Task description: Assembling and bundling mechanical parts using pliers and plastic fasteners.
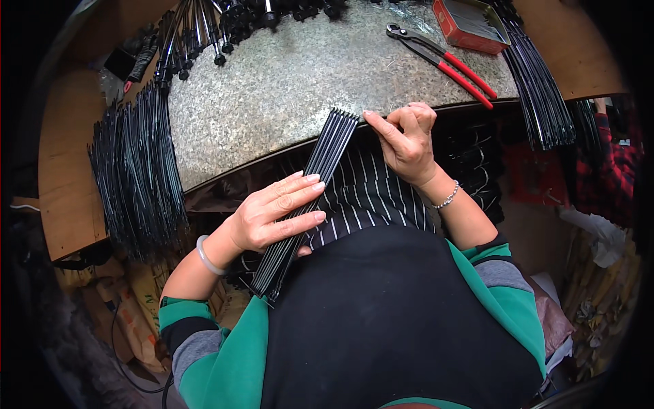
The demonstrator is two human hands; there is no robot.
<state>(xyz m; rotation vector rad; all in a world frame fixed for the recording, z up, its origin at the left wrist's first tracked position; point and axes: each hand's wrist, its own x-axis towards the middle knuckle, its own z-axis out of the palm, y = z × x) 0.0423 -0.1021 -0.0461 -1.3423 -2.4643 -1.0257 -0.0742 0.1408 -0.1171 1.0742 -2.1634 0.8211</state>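
Observation:
A flat bundle of several thin black metal rods (325,158) runs from my lap up onto the near edge of the speckled stone slab (286,82). My left hand (276,211) lies over the bundle's middle, fingers wrapped across it and thumb underneath. At the rods' upper ends my right hand (405,140) rests on the slab's edge, its fingertips touching the top corner of the bundle. A striped apron (371,194) lies below the rods.
A large pile of black rods (136,177) lies at the left on the wooden bench (65,198). Another sheaf of rods (541,88) hangs off the right. Red-handled pliers (446,61), a red tin (470,24) and black parts (225,24) sit at the slab's far side.

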